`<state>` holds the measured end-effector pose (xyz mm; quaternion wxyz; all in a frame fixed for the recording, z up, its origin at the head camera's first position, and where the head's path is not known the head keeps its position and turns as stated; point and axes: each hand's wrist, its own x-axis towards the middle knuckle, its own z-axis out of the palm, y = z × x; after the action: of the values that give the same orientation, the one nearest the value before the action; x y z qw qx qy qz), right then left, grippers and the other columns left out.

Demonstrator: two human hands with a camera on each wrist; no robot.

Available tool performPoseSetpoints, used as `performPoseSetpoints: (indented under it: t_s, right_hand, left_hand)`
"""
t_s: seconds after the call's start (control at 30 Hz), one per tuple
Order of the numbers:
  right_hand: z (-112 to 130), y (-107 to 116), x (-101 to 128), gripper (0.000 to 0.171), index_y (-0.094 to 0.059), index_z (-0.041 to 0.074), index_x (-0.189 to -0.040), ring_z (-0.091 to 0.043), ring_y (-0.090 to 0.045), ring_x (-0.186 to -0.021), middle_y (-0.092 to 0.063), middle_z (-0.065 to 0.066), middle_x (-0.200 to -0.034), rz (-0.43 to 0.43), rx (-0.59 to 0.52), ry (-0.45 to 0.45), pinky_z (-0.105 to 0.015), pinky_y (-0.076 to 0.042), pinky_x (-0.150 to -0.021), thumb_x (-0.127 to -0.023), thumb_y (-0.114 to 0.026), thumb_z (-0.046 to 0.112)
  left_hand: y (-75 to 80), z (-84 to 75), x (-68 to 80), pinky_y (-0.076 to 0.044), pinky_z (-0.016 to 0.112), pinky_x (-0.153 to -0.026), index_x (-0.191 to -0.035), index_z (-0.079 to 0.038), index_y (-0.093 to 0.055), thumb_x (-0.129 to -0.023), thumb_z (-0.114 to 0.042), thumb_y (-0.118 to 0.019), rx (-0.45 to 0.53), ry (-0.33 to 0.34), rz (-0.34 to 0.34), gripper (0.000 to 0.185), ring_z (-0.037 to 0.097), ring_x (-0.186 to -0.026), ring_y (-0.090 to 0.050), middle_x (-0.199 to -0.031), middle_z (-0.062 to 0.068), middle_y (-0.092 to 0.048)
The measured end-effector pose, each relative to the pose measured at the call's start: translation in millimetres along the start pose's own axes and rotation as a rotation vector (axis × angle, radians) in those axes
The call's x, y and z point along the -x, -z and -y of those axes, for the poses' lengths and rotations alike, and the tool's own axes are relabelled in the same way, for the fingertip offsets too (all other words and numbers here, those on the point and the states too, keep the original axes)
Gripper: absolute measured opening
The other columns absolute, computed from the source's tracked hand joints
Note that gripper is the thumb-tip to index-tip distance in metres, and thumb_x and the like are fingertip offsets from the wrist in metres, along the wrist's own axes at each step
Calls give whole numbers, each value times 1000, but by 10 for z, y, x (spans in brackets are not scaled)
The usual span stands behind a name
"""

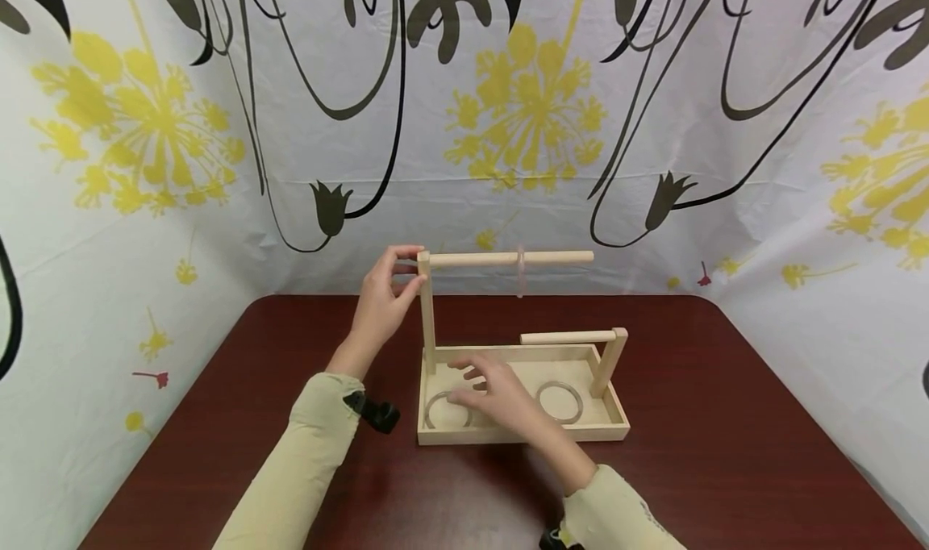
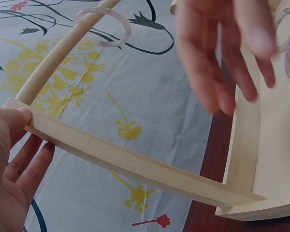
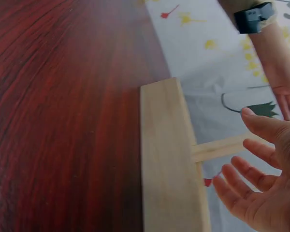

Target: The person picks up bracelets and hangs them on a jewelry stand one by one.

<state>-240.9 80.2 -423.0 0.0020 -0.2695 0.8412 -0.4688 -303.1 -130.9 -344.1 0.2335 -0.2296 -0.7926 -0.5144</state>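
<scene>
The dark red desk [image 1: 726, 421] stands against a floral-printed backdrop [image 1: 522, 131] and carries a wooden tray [image 1: 617, 433]. The left hand [image 1: 381, 304] pinches the tall post [image 1: 427, 316]. The right hand [image 1: 497, 397] hovers over the tray, fingers relaxed, grasping nothing.

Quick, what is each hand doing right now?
Left hand: holds the top of the tall wooden post.
Right hand: open, fingers spread over the tray, holding nothing.

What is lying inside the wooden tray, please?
Two clear rings lie flat inside the wooden tray: the right ring shows whole, while the left ring is partly covered by the right hand. Anything beneath that hand is hidden.
</scene>
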Motion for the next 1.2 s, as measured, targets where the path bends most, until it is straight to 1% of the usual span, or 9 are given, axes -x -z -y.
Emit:
performPoseSetpoints:
  t_s: [0.13, 0.23, 0.37, 0.43, 0.6, 0.73, 0.97, 1.1, 1.2]
  right_hand:
    - [-37, -90, -51, 45, -64, 4, -126, -38, -62, -113, -59, -18, -129, 31, 65, -43, -51, -59, -90, -87, -79, 19]
    - [-59, -148, -82, 48, -65, 7, -125, -34, -64, -110, -60, -16, -127, 56, 167, -63, -47, -58, -88, -84, -81, 25]
    - [-58, -206, -128, 53, -67, 10, -123, -31, -64, -102, -64, -15, -118, 127, 328, -99, -44, -56, -86, -79, -84, 34]
    - [-48, -235, -151, 55, -68, 10, -121, -30, -63, -97, -65, -14, -112, 162, 395, -118, -43, -55, -83, -76, -85, 36]
    - [-15, -306, -198, 55, -70, 15, -119, -30, -58, -96, -62, -11, -108, 199, 495, -206, -41, -55, -77, -72, -87, 39]
    - [-5, -349, -217, 55, -68, 17, -116, -32, -56, -101, -59, -11, -113, 205, 551, -257, -44, -55, -76, -71, -88, 42]
    - [10, -352, -258, 50, -66, 18, -106, -31, -56, -96, -58, -10, -108, 210, 608, -268, -45, -55, -74, -68, -90, 39]
    - [1, -323, -269, 53, -65, 18, -108, -31, -57, -97, -59, -12, -111, 187, 619, -264, -43, -55, -72, -65, -88, 37]
    - [-2, -286, -263, 58, -64, 18, -113, -33, -57, -101, -58, -14, -117, 157, 590, -248, -44, -56, -74, -64, -86, 37]
  left_hand:
    - [-1, 5, -5, -63, 39, -86, -134, -11, -54, -97, -9, -63, 1, -4, -1, 38, 27, -111, -66, -132, 11, -59]
    - [-4, 12, -7, -63, 39, -85, -134, -11, -54, -97, -9, -64, 2, -11, -3, 38, 27, -111, -66, -132, 11, -59]
    - [1, 12, -4, -63, 39, -85, -134, -11, -54, -97, -9, -64, 1, -14, -6, 38, 27, -110, -66, -131, 11, -59]
    - [6, 6, 0, -63, 40, -85, -134, -11, -55, -97, -8, -64, 1, -10, -8, 38, 27, -110, -66, -131, 11, -59]
    - [3, 1, 1, -62, 44, -87, -134, -11, -55, -97, -9, -64, 11, -1, -4, 38, 28, -111, -66, -131, 12, -59]
    - [-7, -1, 1, -61, 47, -88, -134, -11, -55, -97, -9, -64, 22, 2, -1, 38, 29, -112, -65, -131, 12, -59]
    - [-18, -4, 3, -61, 48, -88, -134, -10, -55, -97, -8, -63, 18, -5, -6, 37, 31, -112, -65, -131, 13, -59]
    - [-17, -3, 2, -62, 44, -88, -134, -10, -55, -97, -8, -63, 14, -6, -5, 38, 31, -112, -65, -131, 13, -59]
    - [-12, 3, -2, -62, 43, -88, -134, -10, -55, -97, -8, -64, 9, -9, -7, 38, 31, -112, -65, -131, 13, -59]
